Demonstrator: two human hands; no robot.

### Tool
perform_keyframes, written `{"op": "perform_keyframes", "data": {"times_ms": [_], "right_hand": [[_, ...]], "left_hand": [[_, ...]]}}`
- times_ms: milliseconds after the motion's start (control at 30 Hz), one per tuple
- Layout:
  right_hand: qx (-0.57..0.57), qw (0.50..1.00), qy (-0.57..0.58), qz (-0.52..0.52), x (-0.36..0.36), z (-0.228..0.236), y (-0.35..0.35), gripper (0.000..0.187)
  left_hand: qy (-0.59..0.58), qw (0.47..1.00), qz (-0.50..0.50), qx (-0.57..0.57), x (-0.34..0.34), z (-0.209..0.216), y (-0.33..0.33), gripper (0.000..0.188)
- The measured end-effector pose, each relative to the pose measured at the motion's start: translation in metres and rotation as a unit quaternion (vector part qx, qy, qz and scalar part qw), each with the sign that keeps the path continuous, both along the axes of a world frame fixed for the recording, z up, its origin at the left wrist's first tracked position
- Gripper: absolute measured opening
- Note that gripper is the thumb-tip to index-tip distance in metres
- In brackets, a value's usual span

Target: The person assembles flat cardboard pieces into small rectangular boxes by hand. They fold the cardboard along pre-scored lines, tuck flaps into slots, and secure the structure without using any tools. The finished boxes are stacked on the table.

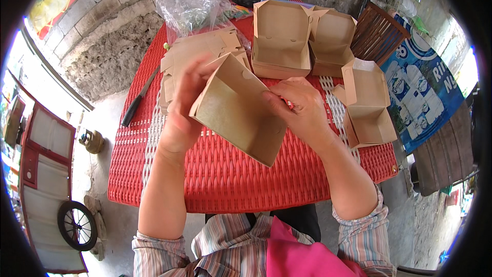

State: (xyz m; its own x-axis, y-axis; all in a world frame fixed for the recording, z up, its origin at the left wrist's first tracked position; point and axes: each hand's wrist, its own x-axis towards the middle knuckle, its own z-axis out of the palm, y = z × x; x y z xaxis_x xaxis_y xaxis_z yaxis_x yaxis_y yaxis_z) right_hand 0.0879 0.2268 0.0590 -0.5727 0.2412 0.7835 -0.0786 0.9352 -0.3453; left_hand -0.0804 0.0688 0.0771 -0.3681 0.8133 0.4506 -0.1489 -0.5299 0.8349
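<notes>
A brown cardboard food box (238,105), partly folded up and tilted, is held between my two hands above the red woven table (246,184). My left hand (189,107), smeared by motion, lies along the box's left side, its fingers partly hidden behind the cardboard. At the right edge my right hand (300,105) grips the box wall, thumb on the inner side and fingers outside. Just beyond the left hand lies a stack of flat cardboard box blanks (200,46).
Folded open boxes stand at the back (281,54), beside them another (332,36), and one at the right (369,102). A black-handled knife (134,110) lies on the left edge. A clear plastic bag (192,7) sits at the back left; a wooden chair (379,33) stands beyond the right side.
</notes>
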Motion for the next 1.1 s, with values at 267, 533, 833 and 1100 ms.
{"op": "perform_keyframes", "data": {"times_ms": [267,533,833,1100], "right_hand": [[0.198,0.978,-0.054,-0.019,0.004,0.004,0.001,0.007],[0.219,0.968,-0.124,-0.012,0.004,0.008,-0.003,0.007],[0.041,0.999,-0.024,0.024,-0.002,0.004,-0.007,0.020],[0.010,0.997,-0.070,-0.026,0.005,0.000,0.006,0.025]], "left_hand": [[0.460,0.854,0.235,-0.054,-0.008,0.014,-0.008,0.029],[0.526,0.813,0.232,-0.093,-0.001,0.001,-0.007,0.014],[0.578,0.745,0.327,-0.064,0.003,0.000,-0.007,0.006],[0.572,0.742,0.345,-0.054,-0.005,-0.003,-0.007,0.008]]}}
